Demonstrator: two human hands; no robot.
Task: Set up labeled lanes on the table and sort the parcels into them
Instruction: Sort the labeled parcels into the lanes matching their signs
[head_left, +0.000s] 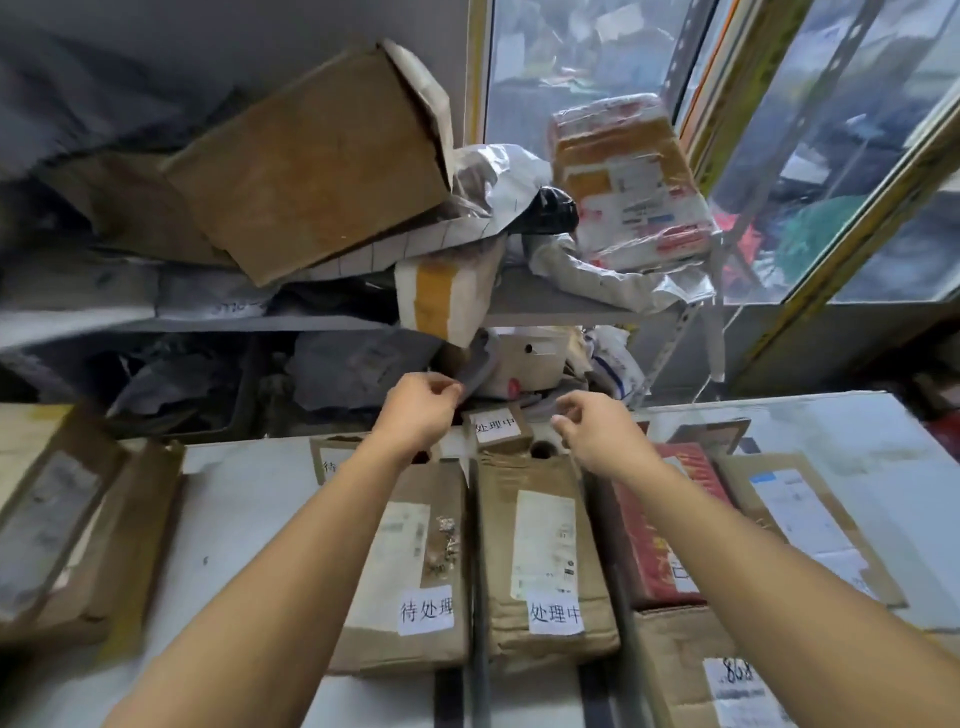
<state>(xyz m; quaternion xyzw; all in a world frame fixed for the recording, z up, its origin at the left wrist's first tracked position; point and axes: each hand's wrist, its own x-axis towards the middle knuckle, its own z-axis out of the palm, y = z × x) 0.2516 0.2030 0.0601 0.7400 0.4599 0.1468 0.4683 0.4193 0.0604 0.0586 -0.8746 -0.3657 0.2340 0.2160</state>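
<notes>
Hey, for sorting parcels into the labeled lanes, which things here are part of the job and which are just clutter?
Part of the job:
- left hand pinching a grey bag
- right hand
- labelled parcels on the table
- red parcel

Just lying about:
- torn cardboard on the shelf
- window

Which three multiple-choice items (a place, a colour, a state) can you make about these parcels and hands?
1. Where is the long 处理中 parcel from the 待处理 parcel? A) left B) right C) on top
2. Colour of the parcel right of the 处理中 parcel? A) red B) green C) blue
3. The left hand: A) flat on the table B) pinches a grey bag C) holds a pen
Key: 1 B, side by side; 2 A, red top; 3 B, fingertips close on the bag's edge.
</notes>
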